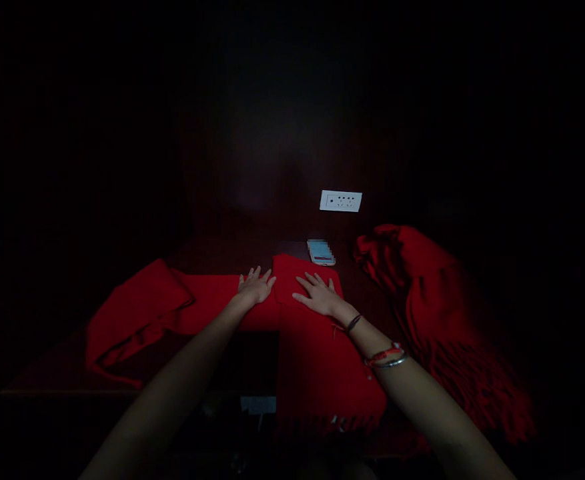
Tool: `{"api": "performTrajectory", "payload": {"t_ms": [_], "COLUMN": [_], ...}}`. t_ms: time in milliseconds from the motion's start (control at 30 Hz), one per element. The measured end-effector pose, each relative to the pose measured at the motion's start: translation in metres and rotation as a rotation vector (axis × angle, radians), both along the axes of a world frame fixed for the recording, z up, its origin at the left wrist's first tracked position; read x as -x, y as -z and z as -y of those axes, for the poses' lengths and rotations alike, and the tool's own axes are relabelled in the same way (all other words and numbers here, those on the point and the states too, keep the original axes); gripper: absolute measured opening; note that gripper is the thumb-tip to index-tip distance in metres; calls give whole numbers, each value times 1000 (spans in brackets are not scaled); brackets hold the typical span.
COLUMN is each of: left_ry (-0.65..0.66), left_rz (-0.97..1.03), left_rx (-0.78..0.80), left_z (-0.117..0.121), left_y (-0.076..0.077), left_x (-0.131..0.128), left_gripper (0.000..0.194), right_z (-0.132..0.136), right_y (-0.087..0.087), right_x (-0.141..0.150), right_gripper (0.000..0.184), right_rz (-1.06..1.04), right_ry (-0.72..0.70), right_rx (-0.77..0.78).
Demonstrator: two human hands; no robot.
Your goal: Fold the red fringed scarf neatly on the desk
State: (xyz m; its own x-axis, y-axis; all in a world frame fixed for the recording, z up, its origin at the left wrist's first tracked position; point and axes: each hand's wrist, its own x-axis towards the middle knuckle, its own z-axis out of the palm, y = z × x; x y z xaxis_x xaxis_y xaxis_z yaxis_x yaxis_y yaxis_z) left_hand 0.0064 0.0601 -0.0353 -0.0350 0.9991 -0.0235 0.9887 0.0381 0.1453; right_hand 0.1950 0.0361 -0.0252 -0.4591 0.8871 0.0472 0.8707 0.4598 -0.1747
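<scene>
Plainly, 2 Open Hands on Red Cloth

Leftmost, out beyond my left hand, a loosely folded heap of red fabric (139, 303) sits on the dark table (55, 377). From its side a flat red strip (212, 303) runs rightward to my left hand (256, 288). That hand lies palm down at the right end of the strip, fingers spread, gripping nothing.

Next, between my hands and under the right 1, is the folded top of the red scarf (329, 360); its long panel comes down toward me and ends in a fringe (332, 423). My right hand (319, 297) is also palm down and open, its fingers fanned over the fold, with nothing in its grasp. On that arm I wear a dark cord (354, 323), a red braided band (385, 353) and a silver bangle (392, 363).

Just past my right hand lies a phone (321, 252), and above it a white socket panel (341, 201) is on the wall. Furthest right, apart from my right hand, is a rumpled red bundle (432, 287) with long tassels (492, 387) hanging toward me.
</scene>
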Motion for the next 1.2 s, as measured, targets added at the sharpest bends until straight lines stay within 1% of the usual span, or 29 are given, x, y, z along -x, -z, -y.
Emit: {"api": "performTrajectory", "payload": {"t_ms": [67, 133, 200, 267, 333, 400, 500, 567, 633, 700, 833, 900, 967, 1067, 1133, 1200], "left_ry": [-46, -129, -186, -198, -190, -162, -49, 34, 91, 107, 57, 45, 39, 1, -51, -102], "left_rz": [-7, -22, -23, -13, -15, -29, -24, 17, 58, 79, 90, 95, 106, 109, 82, 55], "left_rx": [-22, -4, 34, 48, 17, -55, -223, -299, -328, -340, -343, -315, -291, -290, -293, -245], "left_z": [-1, -3, -6, -7, -8, -7, -4, -2, 0, 0, -3, -5, -6, -3, 0, 4], "left_y": [-2, -2, -1, 1, 3, 4, 2, -1, -4, -5, -2, 0, 1, 0, -2, -4], "left_x": [5, 12, 19, 24, 25, 23, 16, 9, 3, -1, -4, -4, -5, -8, -9, -9], "left_gripper": [53, 53, 56, 59, 58, 56, 51, 47, 44, 40, 35, 34, 34, 35, 37, 45], "right_z": [5, 10, 12, 13, 14, 13, 8, 1, -7, -13, -24, -32, -45, -70, -87, -103], "right_y": [-3, -4, -3, 0, 1, 1, -3, -6, -8, -8, -10, -16, -25, -39, -43, -42], "right_x": [2, 4, 6, 8, 9, 9, 6, -1, -9, -18, -24, -18, -7, 16, 32, 46], "right_gripper": [69, 69, 69, 68, 67, 66, 61, 55, 51, 47, 35, 32, 32, 31, 29, 28], "right_rz": [-41, -39, 4, 39, 38, 15, -64, -143, -206, -227, -247, -274, -273, -174, -111, -90], "right_ry": [-82, -157, -186, -188, -186, -191, -182, -98, 26, 85, 28, 9, 7, 4, -6, 1], "right_rx": [-51, -47, 0, 23, 4, -28, -87, -147, -210, -230, -211, -173, -127, -83, -49, -13]}}
